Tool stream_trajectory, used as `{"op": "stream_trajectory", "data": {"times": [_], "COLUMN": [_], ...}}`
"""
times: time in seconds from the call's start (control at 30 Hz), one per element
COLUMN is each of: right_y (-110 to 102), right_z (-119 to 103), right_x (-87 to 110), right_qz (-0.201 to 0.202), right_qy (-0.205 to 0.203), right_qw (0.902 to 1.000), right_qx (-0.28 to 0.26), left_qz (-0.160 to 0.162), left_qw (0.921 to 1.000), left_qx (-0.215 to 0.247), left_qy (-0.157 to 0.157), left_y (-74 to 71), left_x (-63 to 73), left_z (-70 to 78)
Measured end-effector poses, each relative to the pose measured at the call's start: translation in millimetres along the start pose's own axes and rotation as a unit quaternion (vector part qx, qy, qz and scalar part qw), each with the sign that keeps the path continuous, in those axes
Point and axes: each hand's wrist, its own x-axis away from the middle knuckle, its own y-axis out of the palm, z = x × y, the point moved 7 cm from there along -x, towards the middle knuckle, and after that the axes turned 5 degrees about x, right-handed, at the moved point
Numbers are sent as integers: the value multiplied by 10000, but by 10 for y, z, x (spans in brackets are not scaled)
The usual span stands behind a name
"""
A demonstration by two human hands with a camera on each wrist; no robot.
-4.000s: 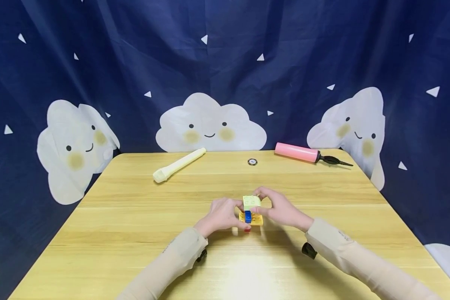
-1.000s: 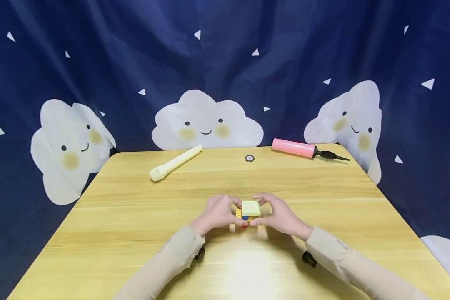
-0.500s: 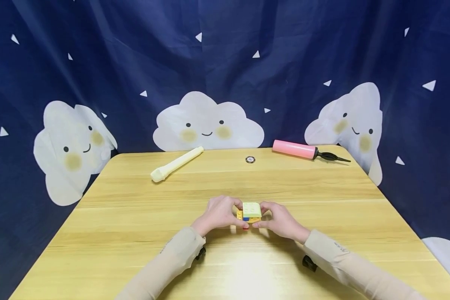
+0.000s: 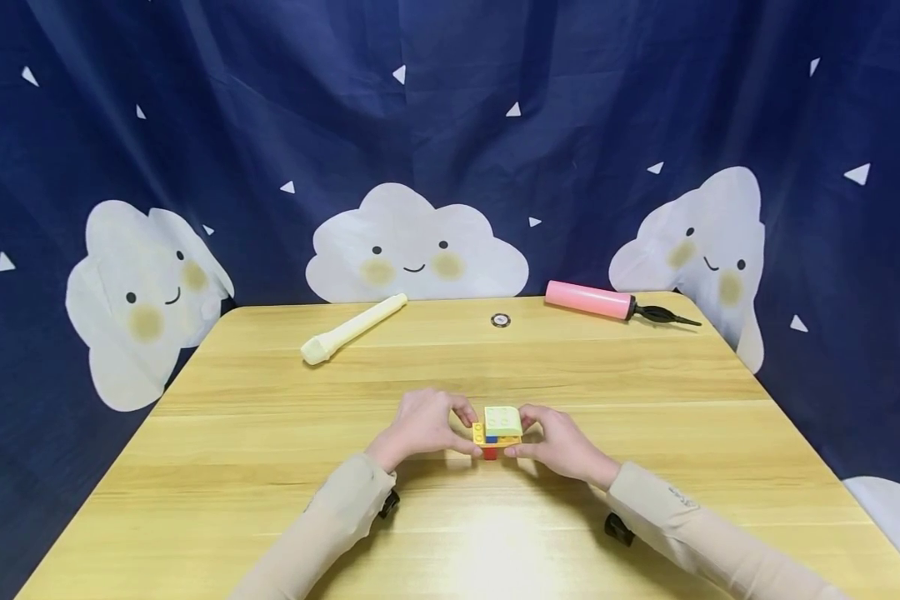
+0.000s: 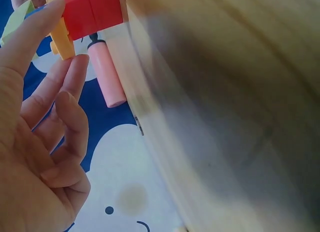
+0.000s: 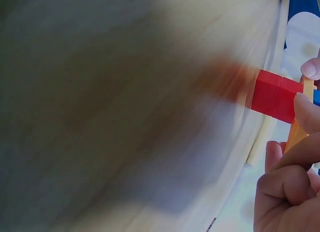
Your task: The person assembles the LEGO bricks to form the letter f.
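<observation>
A small stack of toy building bricks is between my hands. A pale yellow-green rounded brick [image 4: 502,421] tops it, over a blue brick [image 4: 491,439] and a yellow-orange plate [image 4: 478,433]. Red bricks [image 5: 94,12] form the bottom; I cannot tell whether they touch the wood. My left hand [image 4: 422,427] pinches the plate's left end, thumb in front and fingertips behind. Opposite it, my right hand [image 4: 562,442] grips the right end between thumb and fingers. In the right wrist view the red bricks [image 6: 275,94] jut out below the plate [image 6: 297,134].
A cream toy microphone [image 4: 352,329] lies at the back left of the wooden table [image 4: 270,467]. A small round dark-rimmed disc [image 4: 501,320] lies at the back middle. Right of it lies a pink hand pump [image 4: 588,300] with a black nozzle. A blue cloud-patterned curtain [image 4: 465,125] hangs behind.
The pale yellow-green brick, earlier held above the blue one by my right hand, now sits on it. My right hand moved down to the plate. My left hand shifted left, exposing more red.
</observation>
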Motion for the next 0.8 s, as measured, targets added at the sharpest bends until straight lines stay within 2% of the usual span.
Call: {"op": "stream_trajectory", "data": {"times": [0.2, 0.37, 0.5, 0.63, 0.8], "right_y": [-44, -139, -190, -209, -140], "right_z": [-34, -5, 33, 59, 116], "right_x": [-59, -195, -339, -471, -571], "right_qz": [13, 39, 59, 154, 39], "right_qy": [69, 431, 688, 865, 1291], "right_qw": [10000, 9984, 9951, 9924, 9856], "right_qx": [-17, -357, -707, -864, -1089], "left_qz": [105, 484, 782, 1023, 1122], "left_qw": [9999, 9985, 9964, 9944, 9926], "left_qx": [80, 258, 331, 140, -235], "left_qy": [-9, 34, -24, -214, -399], "left_y": [-60, -171, -193, -188, -150], "left_x": [-30, -67, -101, -143, -221], "left_z": [-20, -35, -65, -98, -138]}}
